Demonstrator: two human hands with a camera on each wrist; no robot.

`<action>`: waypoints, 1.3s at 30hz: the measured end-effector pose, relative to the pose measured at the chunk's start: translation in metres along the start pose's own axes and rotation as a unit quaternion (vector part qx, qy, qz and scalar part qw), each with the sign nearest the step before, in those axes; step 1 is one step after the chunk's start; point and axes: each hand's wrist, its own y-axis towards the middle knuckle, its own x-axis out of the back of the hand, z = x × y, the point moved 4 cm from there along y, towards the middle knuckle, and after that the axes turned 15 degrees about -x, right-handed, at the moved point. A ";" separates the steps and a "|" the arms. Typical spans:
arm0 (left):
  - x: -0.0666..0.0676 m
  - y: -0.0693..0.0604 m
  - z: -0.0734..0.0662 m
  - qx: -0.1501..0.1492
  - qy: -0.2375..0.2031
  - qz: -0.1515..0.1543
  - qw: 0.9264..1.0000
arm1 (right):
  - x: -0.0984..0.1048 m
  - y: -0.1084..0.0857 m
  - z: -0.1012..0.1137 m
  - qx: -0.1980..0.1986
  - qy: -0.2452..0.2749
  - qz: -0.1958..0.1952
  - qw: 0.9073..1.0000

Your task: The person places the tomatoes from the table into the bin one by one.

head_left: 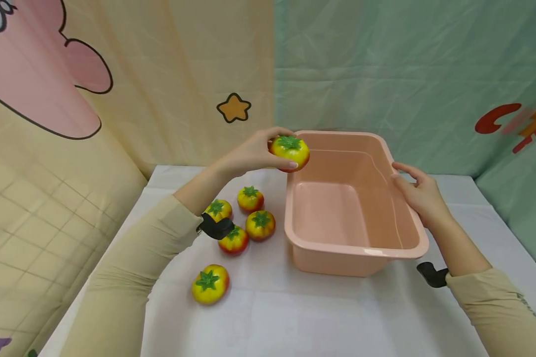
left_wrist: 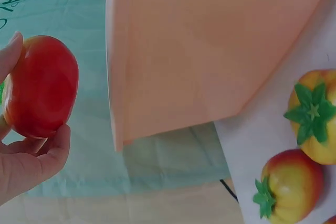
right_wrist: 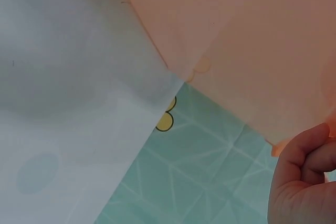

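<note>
My left hand (head_left: pixel 261 150) grips a yellow-and-red persimmon-like toy fruit (head_left: pixel 293 150) with a green leafy top, above the left rim of a pink plastic basin (head_left: pixel 328 208). In the left wrist view the red underside of that fruit (left_wrist: pixel 46 85) shows between thumb and fingers, apart from the basin wall (left_wrist: pixel 194 51). At the basin's right side, my right hand (head_left: pixel 422 196) holds the rim, thumb on the inner side and fingers over the edge. The right wrist view shows its curled fingers (right_wrist: pixel 310 156) at the rim. No fruit shows inside the basin.
Left of the basin, several matching toy fruits (head_left: pixel 260 225) stand grouped on the white-covered table (head_left: pixel 286 317). Another fruit (head_left: pixel 210 284) lies nearer the front. Behind the table hangs a printed curtain (head_left: pixel 384 64).
</note>
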 end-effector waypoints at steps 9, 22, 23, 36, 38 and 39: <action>-0.026 0.033 -0.007 -0.029 -0.011 0.015 0.999 | 0.000 -0.002 0.001 -0.004 0.003 -0.006 1.000; -0.061 0.072 -0.031 -0.024 0.014 0.046 0.999 | 0.002 -0.006 0.001 -0.013 0.008 -0.017 1.000; -0.064 0.074 -0.032 -0.025 0.005 0.048 0.999 | 0.003 -0.006 0.001 -0.014 0.008 -0.017 1.000; -0.102 0.090 -0.020 -0.012 -0.046 0.057 0.997 | 0.000 -0.007 0.000 -0.006 0.009 -0.022 1.000; -0.107 0.092 -0.016 -0.009 -0.043 0.061 0.997 | 0.000 -0.007 0.000 -0.006 0.006 -0.024 1.000; -0.110 0.092 -0.013 -0.008 -0.039 0.063 0.997 | 0.000 -0.007 0.000 -0.006 0.005 -0.025 1.000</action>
